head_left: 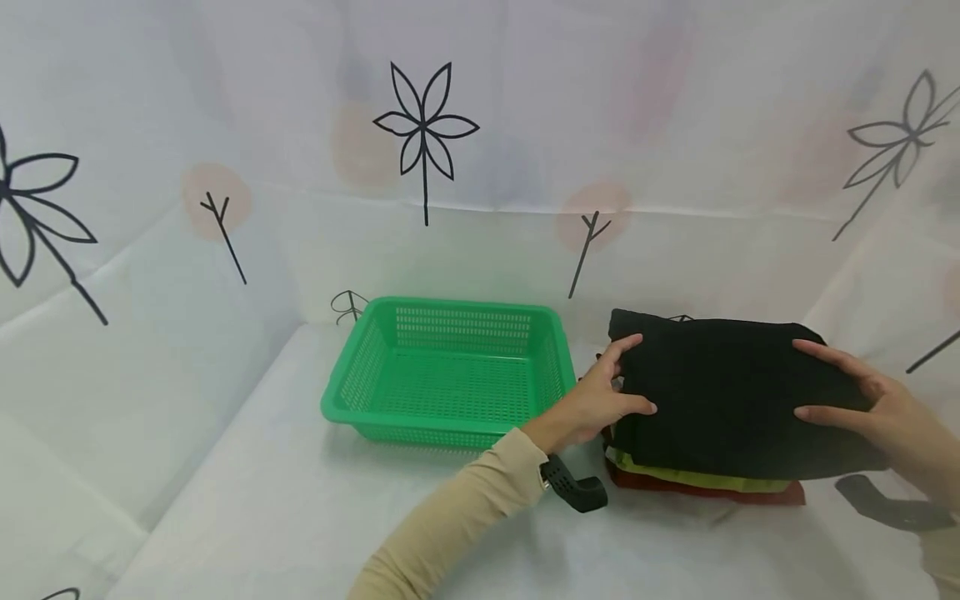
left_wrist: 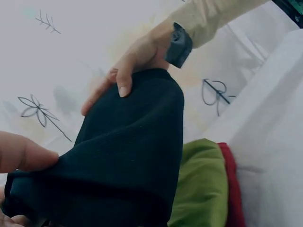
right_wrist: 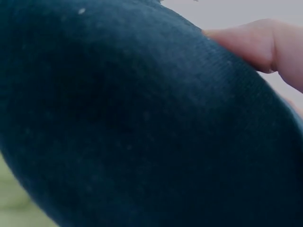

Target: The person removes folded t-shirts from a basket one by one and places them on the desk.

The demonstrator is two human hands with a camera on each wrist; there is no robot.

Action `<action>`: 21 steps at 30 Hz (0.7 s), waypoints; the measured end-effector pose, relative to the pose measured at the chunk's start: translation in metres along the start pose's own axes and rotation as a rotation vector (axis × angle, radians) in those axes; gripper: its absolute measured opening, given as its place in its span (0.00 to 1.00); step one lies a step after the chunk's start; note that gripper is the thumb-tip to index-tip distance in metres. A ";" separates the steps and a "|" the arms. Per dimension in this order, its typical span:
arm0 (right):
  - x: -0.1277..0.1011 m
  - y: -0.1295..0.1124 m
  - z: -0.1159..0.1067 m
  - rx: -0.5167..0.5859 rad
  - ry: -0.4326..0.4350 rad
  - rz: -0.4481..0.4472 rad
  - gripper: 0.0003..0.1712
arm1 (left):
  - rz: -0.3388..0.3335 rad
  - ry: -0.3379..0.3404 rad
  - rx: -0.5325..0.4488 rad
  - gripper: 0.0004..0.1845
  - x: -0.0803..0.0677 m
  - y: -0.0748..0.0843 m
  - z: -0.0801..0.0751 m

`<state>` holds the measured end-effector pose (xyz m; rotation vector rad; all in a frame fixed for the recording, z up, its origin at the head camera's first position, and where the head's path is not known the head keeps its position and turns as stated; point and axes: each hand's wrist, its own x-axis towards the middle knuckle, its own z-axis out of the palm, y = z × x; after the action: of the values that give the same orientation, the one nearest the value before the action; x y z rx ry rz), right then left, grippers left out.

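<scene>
A folded black cloth (head_left: 720, 400) is held between both hands at the right of the head view, above a pile of folded cloths. My left hand (head_left: 592, 400) pinches its left edge, thumb on the near face. At the other end my right hand (head_left: 885, 408) grips the right edge. The left wrist view shows the black cloth (left_wrist: 132, 146) sagging in a crease between the hands. Below it show a yellow-green cloth (left_wrist: 201, 184) and a red cloth (head_left: 705, 492). Black fabric fills most of the right wrist view, with fingers (right_wrist: 251, 45) at its edge.
Left of the pile stands a green plastic basket (head_left: 450, 429) with perforated sides and nothing in it. Under everything lies a white covering (head_left: 300, 500). A white printed sheet (head_left: 495, 142) with flower drawings hangs behind and at the sides.
</scene>
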<state>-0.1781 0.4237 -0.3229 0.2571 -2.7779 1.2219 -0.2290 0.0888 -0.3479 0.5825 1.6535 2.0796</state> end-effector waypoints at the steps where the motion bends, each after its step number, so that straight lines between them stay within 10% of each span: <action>1: 0.000 0.002 0.000 -0.003 -0.004 0.011 0.47 | -0.010 0.008 0.008 0.46 0.001 -0.002 0.001; 21: 0.015 0.045 0.020 0.082 -0.145 0.035 0.45 | -0.111 0.257 0.173 0.45 0.012 -0.040 0.013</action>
<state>-0.2019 0.4371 -0.3668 0.3173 -2.8679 1.3810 -0.2287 0.1144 -0.3833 0.2757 1.9759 2.0112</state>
